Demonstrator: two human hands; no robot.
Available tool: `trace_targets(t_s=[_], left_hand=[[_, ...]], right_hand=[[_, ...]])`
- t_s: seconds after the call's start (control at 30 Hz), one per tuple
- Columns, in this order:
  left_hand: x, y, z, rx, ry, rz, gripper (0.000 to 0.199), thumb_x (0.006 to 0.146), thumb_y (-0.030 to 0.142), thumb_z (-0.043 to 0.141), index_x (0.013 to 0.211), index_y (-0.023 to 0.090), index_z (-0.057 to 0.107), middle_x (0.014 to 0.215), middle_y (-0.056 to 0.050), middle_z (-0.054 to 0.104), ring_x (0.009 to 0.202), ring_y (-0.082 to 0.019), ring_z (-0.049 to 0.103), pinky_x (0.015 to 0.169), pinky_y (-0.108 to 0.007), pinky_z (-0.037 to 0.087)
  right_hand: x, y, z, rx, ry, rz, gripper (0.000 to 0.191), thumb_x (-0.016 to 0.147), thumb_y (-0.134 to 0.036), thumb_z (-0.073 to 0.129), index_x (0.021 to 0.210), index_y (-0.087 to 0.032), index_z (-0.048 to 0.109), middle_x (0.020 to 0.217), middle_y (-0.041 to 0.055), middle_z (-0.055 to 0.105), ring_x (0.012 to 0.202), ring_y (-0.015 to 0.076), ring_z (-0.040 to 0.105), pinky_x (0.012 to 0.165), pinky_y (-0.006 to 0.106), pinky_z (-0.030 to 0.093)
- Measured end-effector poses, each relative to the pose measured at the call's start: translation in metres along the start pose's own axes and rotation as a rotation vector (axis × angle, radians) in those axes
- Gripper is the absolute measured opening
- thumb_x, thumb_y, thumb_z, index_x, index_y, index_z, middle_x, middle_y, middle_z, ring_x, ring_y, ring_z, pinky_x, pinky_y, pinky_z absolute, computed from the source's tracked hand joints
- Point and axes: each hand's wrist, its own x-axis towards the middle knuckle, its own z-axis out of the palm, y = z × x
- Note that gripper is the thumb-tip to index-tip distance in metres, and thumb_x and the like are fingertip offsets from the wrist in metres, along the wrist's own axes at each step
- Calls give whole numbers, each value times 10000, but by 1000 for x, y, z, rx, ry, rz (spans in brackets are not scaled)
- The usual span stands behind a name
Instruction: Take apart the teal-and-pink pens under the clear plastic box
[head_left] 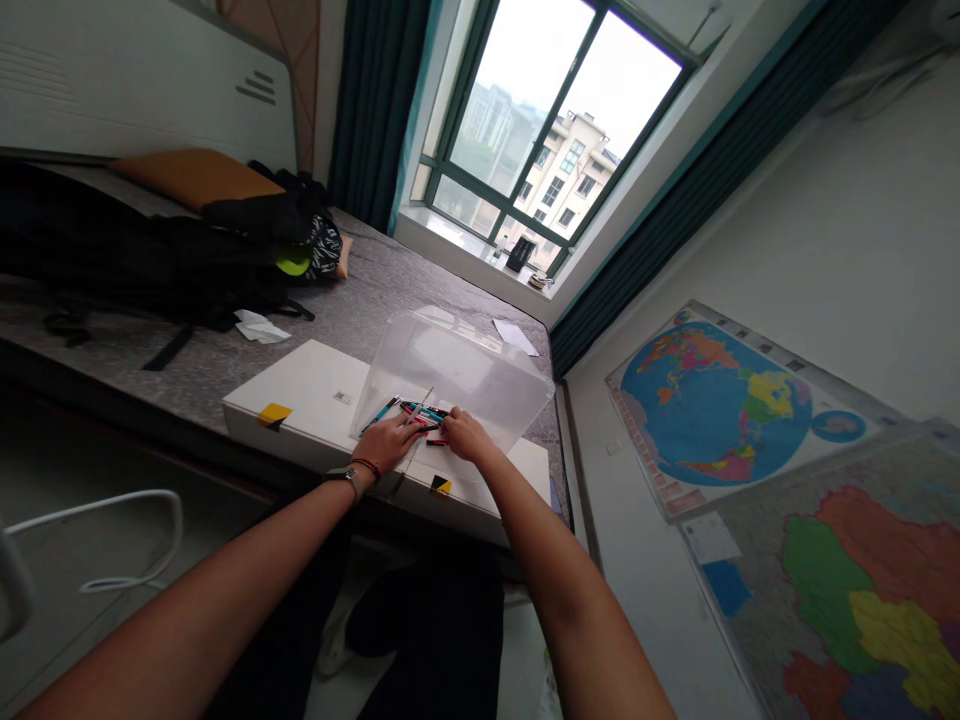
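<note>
Several pens (pixel 425 411), some blue, some dark and some red, lie in a loose heap inside a clear plastic box (pixel 457 365). The box is tilted toward the window and stands on two white cartons. From the left, my left hand (pixel 386 443) reaches in, its fingers closed around the near end of a thin pen. My right hand (pixel 465 435) is on the other side of the heap, fingers bent down and pinched at the end of a dark pen. A short dark and red piece (pixel 436 442) lies between the hands. The fingertips are small and partly hidden.
The white cartons (pixel 300 385) sit at the front edge of a grey mattress (pixel 375 260). To the left are a black bag (pixel 150 245), an orange folder (pixel 199 178) and a crumpled tissue (pixel 260 327). White paper (pixel 515 337) lies behind the box. Maps (pixel 712 400) hang at right.
</note>
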Motion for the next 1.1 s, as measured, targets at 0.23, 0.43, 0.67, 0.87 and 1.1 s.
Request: trace_targets(t_s=[0.23,0.43,0.67,0.87,1.1], left_hand=[[1,1,-1,-18,-14,-5,437,992,525,369,1134,312,723,1105,-82,683,840,-198,651,706,-316,476],[1,0,-2,11,-15,8,438,997,521,360,1125,313,724,1101,-79,684,857,-201,654,706,-315,475],[0,1,-1,1,-6,4,424,990,514,381,1136,311,723,1125,-77,683,854,-189,647,733,-308,485],[1,0,-1,-3,-7,10,424,991,516,373,1141,329,723,1090,-76,687,849,-197,648,721,-314,486],[0,1,-2,5,-6,-3,435,992,520,364,1132,315,721,1109,-83,681,846,-202,651,716,-319,488]], right_hand=[[5,-3,-4,-16,-39,-26,168,950,-227,558,978,-210,723,1085,102,580,964,223,544,835,301,430],[6,-5,-3,11,64,25,180,968,-225,539,1004,-180,709,1086,112,612,989,213,556,866,295,428],[-5,-1,-20,214,118,-7,133,950,-185,576,1016,-178,692,990,65,683,876,158,603,806,247,416],[-1,-3,-23,330,134,-72,148,889,-123,620,923,-180,752,922,58,711,827,147,616,792,231,423],[-1,-1,-14,582,122,122,173,813,-124,662,905,-211,780,765,-3,732,704,137,623,705,228,452]])
